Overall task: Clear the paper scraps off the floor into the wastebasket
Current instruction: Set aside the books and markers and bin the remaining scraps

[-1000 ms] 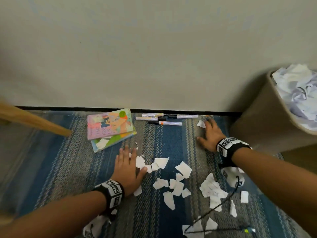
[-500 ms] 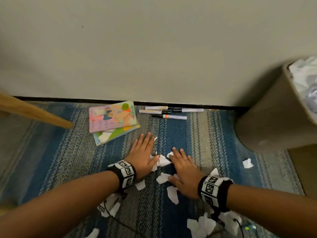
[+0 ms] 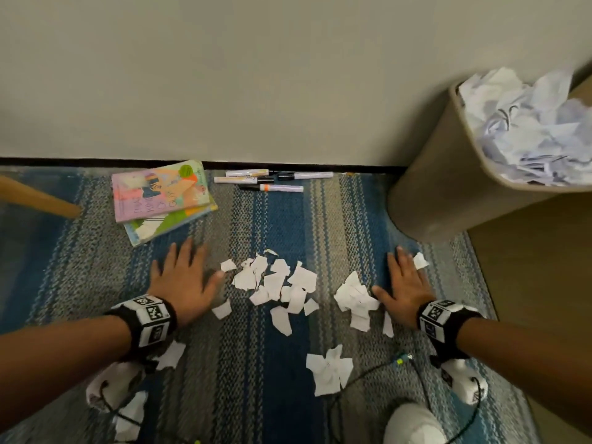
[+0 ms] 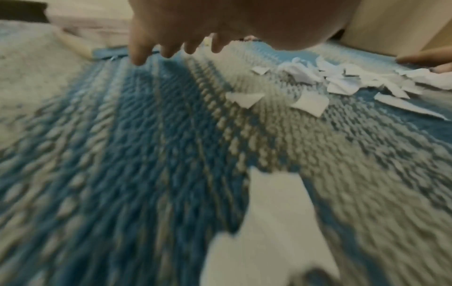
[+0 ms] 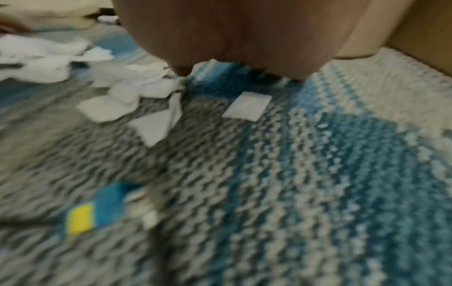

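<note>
Both wrist views are blurred. The left hand (image 3: 182,280) and right hand (image 3: 405,286) lie spread flat on the rug (image 3: 320,219), flanking the paper scraps (image 3: 275,280). The wastebasket (image 3: 448,193) stands right; 2 books (image 3: 160,197) and markers (image 3: 266,181) lie by the wall.

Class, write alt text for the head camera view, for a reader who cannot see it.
Two open hands, left and right, lie flat on a striped rug either side of white paper scraps. A tan wastebasket full of crumpled paper stands at right; books and markers lie by the wall.
</note>
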Tool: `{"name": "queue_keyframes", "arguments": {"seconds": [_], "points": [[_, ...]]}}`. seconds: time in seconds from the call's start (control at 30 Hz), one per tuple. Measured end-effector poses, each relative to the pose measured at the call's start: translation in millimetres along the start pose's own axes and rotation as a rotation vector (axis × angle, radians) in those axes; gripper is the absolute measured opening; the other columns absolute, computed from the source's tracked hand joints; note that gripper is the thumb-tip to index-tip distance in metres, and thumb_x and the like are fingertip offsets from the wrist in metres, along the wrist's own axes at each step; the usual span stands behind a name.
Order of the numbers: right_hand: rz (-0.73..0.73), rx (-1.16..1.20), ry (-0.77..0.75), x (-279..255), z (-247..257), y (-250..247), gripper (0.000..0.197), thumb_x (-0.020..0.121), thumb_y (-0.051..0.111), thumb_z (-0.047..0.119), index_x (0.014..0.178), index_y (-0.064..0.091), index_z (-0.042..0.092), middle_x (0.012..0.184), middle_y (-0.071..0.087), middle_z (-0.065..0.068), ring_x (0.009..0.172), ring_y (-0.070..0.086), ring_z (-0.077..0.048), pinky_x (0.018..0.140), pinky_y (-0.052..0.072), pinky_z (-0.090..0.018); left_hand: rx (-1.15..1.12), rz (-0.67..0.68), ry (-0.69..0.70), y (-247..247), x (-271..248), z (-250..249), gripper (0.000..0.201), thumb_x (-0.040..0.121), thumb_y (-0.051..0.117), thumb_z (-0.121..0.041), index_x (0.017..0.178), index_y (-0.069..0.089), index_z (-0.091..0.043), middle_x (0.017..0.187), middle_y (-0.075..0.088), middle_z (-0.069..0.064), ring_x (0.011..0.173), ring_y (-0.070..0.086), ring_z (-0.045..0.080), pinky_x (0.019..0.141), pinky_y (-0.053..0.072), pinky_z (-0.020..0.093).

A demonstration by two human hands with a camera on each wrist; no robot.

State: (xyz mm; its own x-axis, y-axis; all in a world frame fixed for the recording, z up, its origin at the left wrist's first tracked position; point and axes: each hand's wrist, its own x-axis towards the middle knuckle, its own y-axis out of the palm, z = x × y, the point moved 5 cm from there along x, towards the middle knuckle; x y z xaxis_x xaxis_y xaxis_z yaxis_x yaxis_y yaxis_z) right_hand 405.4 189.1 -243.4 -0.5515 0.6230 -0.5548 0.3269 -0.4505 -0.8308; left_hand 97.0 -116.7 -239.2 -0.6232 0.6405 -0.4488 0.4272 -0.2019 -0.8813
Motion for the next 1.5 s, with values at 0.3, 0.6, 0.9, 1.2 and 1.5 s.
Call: {"name": "queue_keyframes", "arguments": {"seconds": [0.3, 0.6, 0.9, 1.2, 1.5], "points": [[-0.01, 0.132, -0.297, -37, 108, 12, 0.078, 0.097, 0.032, 0.055, 0.156, 0.0, 0.015, 0.162, -0.013, -0.005, 0.149, -0.011, -0.025, 0.121, -0.002, -0.04, -0.161, 0.162, 0.184, 26, -25, -88, 0.082, 0.094, 0.022, -0.061, 0.151, -0.015, -0.016, 0.159, -0.021, 0.003, 0.146, -0.018, 0.021, 0.119, -0.007, 0.042], [-0.053, 0.118, 0.223, -6, -21, -12, 0.09, 0.09, 0.041, 0.066, 0.155, -0.004, 0.023, 0.161, -0.015, -0.013, 0.147, -0.006, -0.041, 0.119, 0.006, -0.055, -0.215, 0.082, -0.622, 13, -51, 39, 0.077, 0.093, 0.028, -0.063, 0.153, 0.006, -0.019, 0.16, -0.007, 0.013, 0.144, -0.003, 0.044, 0.116, 0.006, 0.056], [0.061, 0.154, -0.122, -41, 103, 32, 0.097, 0.088, 0.03, 0.073, 0.154, -0.006, 0.013, 0.16, -0.017, -0.015, 0.148, -0.013, -0.036, 0.12, -0.001, -0.044, -0.536, 0.244, -0.731, 37, -79, -53, 0.092, 0.087, 0.038, -0.069, 0.153, -0.003, -0.02, 0.155, -0.02, 0.022, 0.143, -0.009, 0.046, 0.117, -0.005, 0.052], [-0.103, 0.207, -0.203, -31, 82, -26, 0.049, 0.084, 0.064, 0.032, 0.122, 0.042, 0.011, 0.127, 0.042, -0.017, 0.113, 0.051, -0.036, 0.093, 0.044, -0.037, 0.084, 0.3, 0.172, -49, -40, -68, 0.029, 0.09, 0.048, -0.033, 0.103, 0.059, -0.01, 0.107, 0.064, 0.01, 0.094, 0.06, 0.03, 0.077, 0.05, 0.033], [0.572, -0.479, -0.328, -67, 74, 12, 0.034, 0.082, 0.055, 0.045, 0.067, 0.068, 0.017, 0.06, 0.065, 0.003, 0.06, 0.06, -0.012, 0.063, 0.048, -0.02, 0.767, 0.884, 0.243, 32, -100, 29, 0.068, 0.072, 0.062, -0.071, 0.105, 0.071, -0.012, 0.097, 0.073, 0.002, 0.077, 0.065, 0.02, 0.058, 0.046, 0.024]]}}
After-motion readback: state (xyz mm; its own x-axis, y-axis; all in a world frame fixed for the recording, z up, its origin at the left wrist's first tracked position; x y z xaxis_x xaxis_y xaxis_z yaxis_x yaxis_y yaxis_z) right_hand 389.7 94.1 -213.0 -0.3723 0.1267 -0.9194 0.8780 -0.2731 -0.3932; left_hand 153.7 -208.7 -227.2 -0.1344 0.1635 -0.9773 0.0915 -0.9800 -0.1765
